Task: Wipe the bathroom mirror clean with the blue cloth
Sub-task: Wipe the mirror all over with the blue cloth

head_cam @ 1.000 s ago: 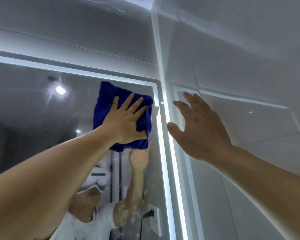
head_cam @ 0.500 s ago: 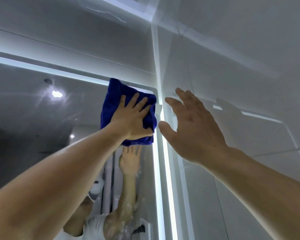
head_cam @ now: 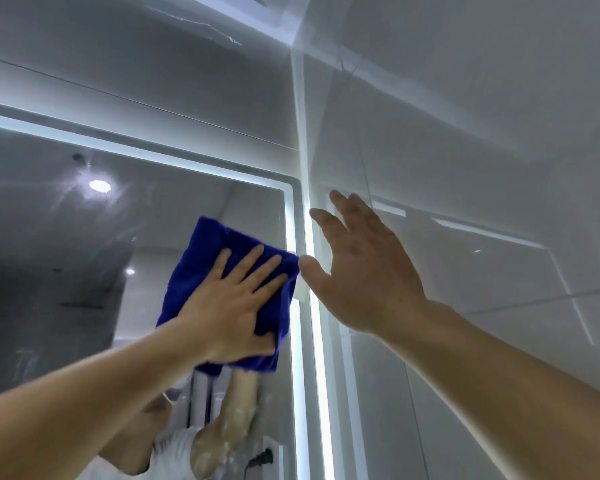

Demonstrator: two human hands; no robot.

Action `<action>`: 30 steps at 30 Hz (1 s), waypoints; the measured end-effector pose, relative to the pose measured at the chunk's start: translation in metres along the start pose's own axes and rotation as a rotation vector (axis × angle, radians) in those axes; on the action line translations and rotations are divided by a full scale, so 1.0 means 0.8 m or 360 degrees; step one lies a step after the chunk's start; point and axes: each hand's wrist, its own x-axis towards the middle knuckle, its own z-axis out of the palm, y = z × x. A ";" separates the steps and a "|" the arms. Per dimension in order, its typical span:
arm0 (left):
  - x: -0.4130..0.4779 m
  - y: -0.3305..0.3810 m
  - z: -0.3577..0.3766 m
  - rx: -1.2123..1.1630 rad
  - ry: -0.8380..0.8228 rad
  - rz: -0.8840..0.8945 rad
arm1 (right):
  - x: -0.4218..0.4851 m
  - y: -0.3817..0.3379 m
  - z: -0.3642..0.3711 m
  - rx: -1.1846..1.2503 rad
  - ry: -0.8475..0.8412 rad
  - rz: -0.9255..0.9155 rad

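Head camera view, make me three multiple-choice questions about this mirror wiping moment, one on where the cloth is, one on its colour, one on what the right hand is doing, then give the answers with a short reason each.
1. Where on the mirror is the cloth?
A. Near the upper right corner, by the lit edge strip
B. At the far left edge
C. Off the glass, on the wall

2. What colour is the cloth?
A. White
B. Deep blue
C. Yellow

3. What state is the right hand in?
A. Gripping the cloth
B. Closed in a fist
C. Open and empty, fingers spread

Answers:
1. A, its right edge overlaps the lit strip below the corner.
2. B, plainly blue under the left hand.
3. C, nothing is in it; the left hand presses the cloth flat.
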 end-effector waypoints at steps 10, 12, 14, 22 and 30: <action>0.176 -0.037 -0.045 0.0063 -0.0114 -0.0272 | 0.004 0.006 -0.005 0.0064 0.0138 0.0016; 0.184 -0.033 -0.041 0.0103 -0.0082 -0.0312 | 0.004 0.007 -0.002 0.0049 0.0123 0.0003; 0.182 -0.031 -0.039 0.0115 -0.0064 -0.0307 | 0.004 0.007 0.000 0.0030 0.0122 -0.0002; 0.064 0.010 -0.012 -0.0009 -0.0056 -0.0091 | -0.007 0.007 0.000 0.0012 0.0064 0.0052; -0.136 0.098 0.010 -0.0189 -0.0186 0.0123 | -0.020 0.005 -0.004 -0.0014 -0.0043 0.0090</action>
